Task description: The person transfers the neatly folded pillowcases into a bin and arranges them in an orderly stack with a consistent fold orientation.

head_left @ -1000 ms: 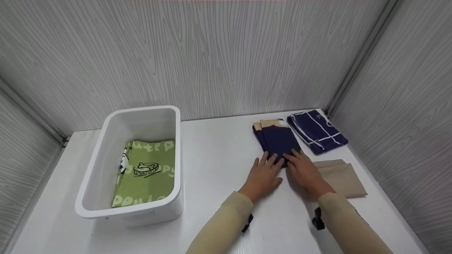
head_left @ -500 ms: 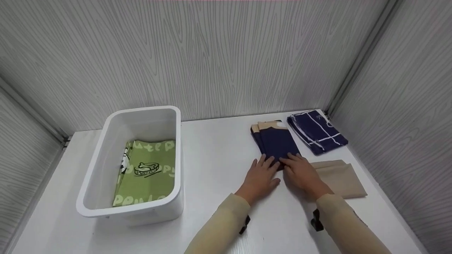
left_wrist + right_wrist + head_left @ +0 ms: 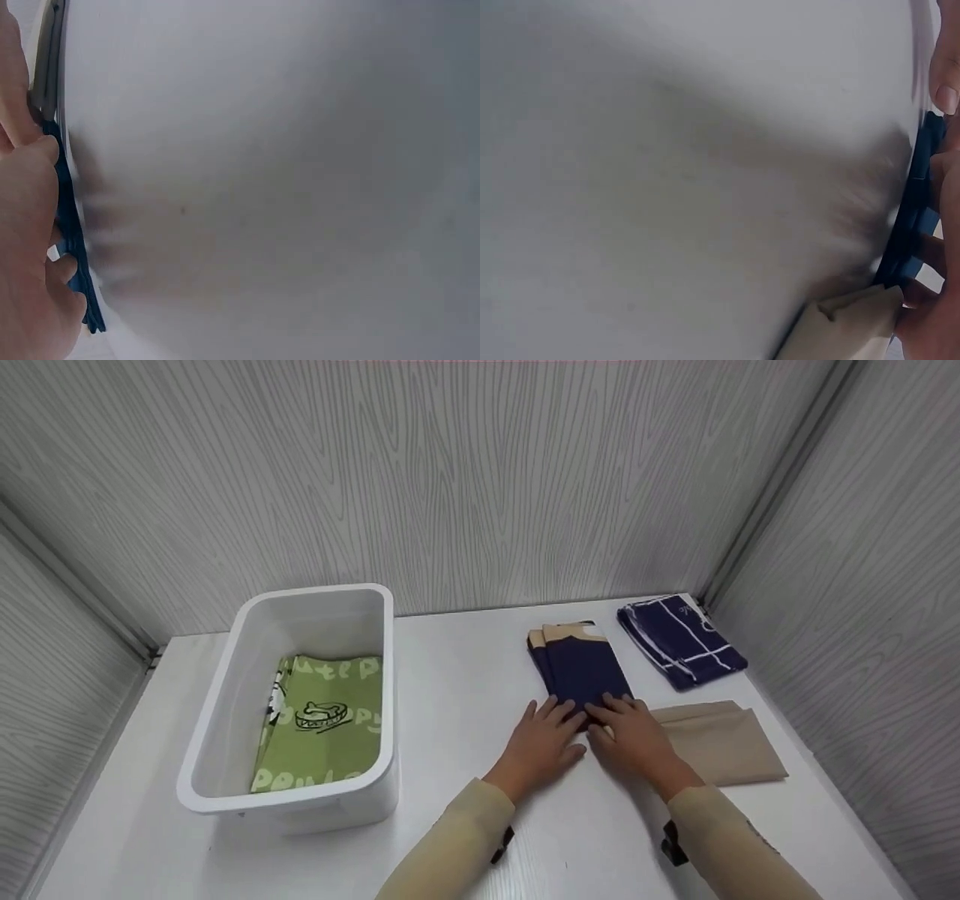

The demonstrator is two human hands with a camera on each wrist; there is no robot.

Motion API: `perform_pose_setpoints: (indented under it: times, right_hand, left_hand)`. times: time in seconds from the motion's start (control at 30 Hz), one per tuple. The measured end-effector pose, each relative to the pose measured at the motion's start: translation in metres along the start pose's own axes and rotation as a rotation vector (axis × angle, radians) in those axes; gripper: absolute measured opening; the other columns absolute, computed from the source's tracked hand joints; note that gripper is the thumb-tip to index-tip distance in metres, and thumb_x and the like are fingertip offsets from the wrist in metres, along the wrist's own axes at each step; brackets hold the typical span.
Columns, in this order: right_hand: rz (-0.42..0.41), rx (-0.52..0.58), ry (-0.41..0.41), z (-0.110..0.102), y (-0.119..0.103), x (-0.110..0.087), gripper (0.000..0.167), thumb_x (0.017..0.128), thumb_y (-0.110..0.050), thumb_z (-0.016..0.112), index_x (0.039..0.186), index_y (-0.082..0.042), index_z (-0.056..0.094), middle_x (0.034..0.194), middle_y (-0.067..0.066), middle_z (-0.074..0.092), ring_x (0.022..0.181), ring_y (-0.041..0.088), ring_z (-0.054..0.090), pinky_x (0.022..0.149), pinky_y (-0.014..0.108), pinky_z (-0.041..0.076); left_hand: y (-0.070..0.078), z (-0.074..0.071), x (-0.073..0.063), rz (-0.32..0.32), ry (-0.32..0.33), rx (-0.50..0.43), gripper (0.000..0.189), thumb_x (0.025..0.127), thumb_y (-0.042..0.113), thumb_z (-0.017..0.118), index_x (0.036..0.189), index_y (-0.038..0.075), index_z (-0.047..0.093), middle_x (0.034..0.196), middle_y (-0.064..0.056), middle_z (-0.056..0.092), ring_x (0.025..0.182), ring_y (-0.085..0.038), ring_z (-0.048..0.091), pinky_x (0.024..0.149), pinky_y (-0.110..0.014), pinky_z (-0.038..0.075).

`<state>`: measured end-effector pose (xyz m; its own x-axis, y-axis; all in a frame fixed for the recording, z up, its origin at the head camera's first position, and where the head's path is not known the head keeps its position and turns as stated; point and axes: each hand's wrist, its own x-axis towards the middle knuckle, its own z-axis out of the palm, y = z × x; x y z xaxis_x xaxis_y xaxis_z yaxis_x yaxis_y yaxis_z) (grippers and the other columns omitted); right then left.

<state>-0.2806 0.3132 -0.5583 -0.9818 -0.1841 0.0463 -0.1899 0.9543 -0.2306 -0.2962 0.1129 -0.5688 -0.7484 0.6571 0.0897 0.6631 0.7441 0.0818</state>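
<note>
A folded navy cloth (image 3: 585, 671) with a tan and white far end lies on the white table, its layers slightly offset at the left. My left hand (image 3: 536, 750) rests fingertips on its near left corner, fingers spread. Beside it, my right hand (image 3: 637, 742) touches the near right part with extended fingers. Both wrist views catch the cloth edge-on: a thin blue strip (image 3: 71, 217) under the left hand and another blue strip (image 3: 911, 202) by the right. The cloth's near edge is partly hidden by the fingers.
To the right lie a folded beige cloth (image 3: 720, 742), close to my right hand, and a folded navy cloth with white lines (image 3: 682, 641). At left stands a deep white tub (image 3: 196, 742) holding a folded green printed cloth (image 3: 330, 750). Panelled walls (image 3: 450, 495) border the table.
Both hands and the navy cloth with the tan end have slid a short way towards me and slightly left. The other cloths and the tub keep their places; the head view shifts a little.
</note>
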Motion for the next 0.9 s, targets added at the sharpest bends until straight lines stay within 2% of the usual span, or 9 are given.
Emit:
perform_pose_setpoints:
  times: [0.37, 0.63, 0.9]
  right_hand:
    - [-0.066, 0.018, 0.085, 0.011, -0.010, -0.008, 0.049, 0.100, -0.038, 0.056, 0.143, -0.015, 0.056, 0.150, 0.020, 0.047, 0.138, 0.049, 0.037, 0.111, 0.062, 0.033]
    - [-0.063, 0.019, 0.063, 0.016, -0.022, -0.012, 0.052, 0.099, -0.043, 0.055, 0.145, -0.018, 0.054, 0.152, 0.018, 0.045, 0.141, 0.048, 0.035, 0.111, 0.061, 0.033]
    - [-0.077, 0.001, 0.043, 0.019, -0.035, -0.020, 0.056, 0.098, -0.047, 0.056, 0.147, -0.020, 0.052, 0.154, 0.015, 0.043, 0.142, 0.046, 0.033, 0.112, 0.064, 0.030]
  left_hand:
    - [-0.008, -0.001, -0.012, 0.010, -0.011, -0.010, 0.060, 0.104, 0.053, 0.038, 0.155, 0.023, 0.037, 0.160, -0.003, 0.034, 0.149, -0.028, 0.027, 0.121, -0.049, 0.024]
    - [-0.011, -0.005, -0.027, -0.003, -0.017, -0.009, 0.063, 0.103, 0.055, 0.041, 0.156, 0.022, 0.036, 0.160, -0.004, 0.034, 0.149, -0.029, 0.027, 0.121, -0.050, 0.023]
    - [-0.015, -0.006, -0.045, 0.003, -0.018, 0.031, 0.066, 0.101, 0.055, 0.045, 0.156, 0.021, 0.035, 0.161, -0.005, 0.034, 0.149, -0.031, 0.027, 0.120, -0.049, 0.024]
